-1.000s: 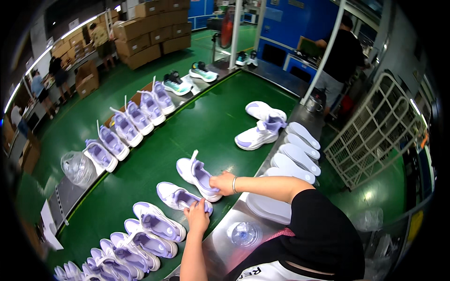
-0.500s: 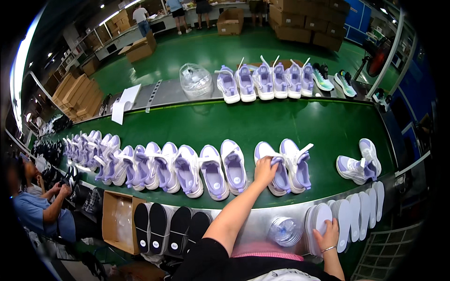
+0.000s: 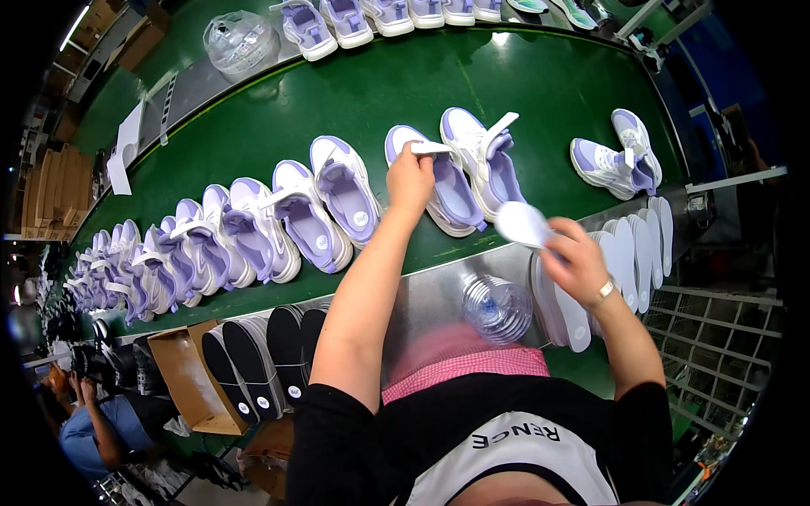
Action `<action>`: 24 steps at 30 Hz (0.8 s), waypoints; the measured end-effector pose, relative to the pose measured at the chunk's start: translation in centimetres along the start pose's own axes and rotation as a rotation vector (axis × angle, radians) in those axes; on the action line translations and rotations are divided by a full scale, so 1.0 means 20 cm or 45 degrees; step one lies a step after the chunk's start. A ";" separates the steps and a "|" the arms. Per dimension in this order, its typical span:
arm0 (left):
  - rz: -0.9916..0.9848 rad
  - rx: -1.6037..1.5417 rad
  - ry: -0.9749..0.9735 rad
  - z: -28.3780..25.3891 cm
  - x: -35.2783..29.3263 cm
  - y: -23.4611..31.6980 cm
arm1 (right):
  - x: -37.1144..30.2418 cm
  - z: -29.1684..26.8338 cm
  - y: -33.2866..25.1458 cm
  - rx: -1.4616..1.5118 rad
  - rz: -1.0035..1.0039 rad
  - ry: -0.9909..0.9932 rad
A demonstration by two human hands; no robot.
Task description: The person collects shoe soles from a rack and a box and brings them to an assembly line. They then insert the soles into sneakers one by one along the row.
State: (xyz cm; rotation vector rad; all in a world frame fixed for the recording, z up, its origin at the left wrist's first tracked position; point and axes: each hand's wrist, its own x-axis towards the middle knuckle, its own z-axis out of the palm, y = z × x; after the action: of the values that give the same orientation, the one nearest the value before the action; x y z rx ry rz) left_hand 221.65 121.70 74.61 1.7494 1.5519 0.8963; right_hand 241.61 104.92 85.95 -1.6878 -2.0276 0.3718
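Note:
My left hand [image 3: 411, 179] is closed on the raised white strap or tongue of a white and lilac sneaker [image 3: 456, 196] on the green bench. In my right hand [image 3: 576, 263] I grip a white insole [image 3: 521, 224], slightly blurred, tilted in the air near that shoe's heel. A second sneaker [image 3: 475, 152] stands just right of the first, its strap sticking up. Stacks of white insoles [image 3: 555, 308] lie on the metal ledge below my right hand. To my left, a sneaker [image 3: 348, 190] shows a lilac inside with a round white sticker.
A long row of sneakers [image 3: 202, 236] runs left. Another pair [image 3: 620, 156] sits at right. Clear plastic cups [image 3: 498, 310], black insoles [image 3: 247, 363] and an open carton [image 3: 181, 375] line the near edge. A plastic bag [image 3: 240, 42] lies on the far ledge. A co-worker [image 3: 93, 434] sits lower left.
My right hand has lifted a white insole from the stack and moved it up toward the sneaker. My left hand now pulls up that shoe's strap or tongue. The whole view has tilted down.

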 end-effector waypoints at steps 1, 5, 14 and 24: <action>-0.071 -0.021 -0.019 -0.02 0.02 -0.02 | 0.11 0.06 -0.03 -0.073 -0.154 -0.093; -0.064 0.008 -0.024 -0.02 0.01 -0.06 | 0.44 0.44 -0.08 -0.646 -0.263 -0.690; -0.184 0.110 -0.045 0.01 -0.04 -0.04 | 0.47 0.57 -0.10 -0.295 -0.162 -0.485; -0.037 -0.203 -0.009 0.07 -0.07 -0.13 | 0.48 0.49 -0.15 -0.743 -0.124 -0.751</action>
State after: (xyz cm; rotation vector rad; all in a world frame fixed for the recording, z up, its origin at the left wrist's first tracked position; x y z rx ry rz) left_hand 221.22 120.59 71.56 1.6114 1.4561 0.9709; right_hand 232.83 114.49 80.76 -1.9549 -2.8534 0.2793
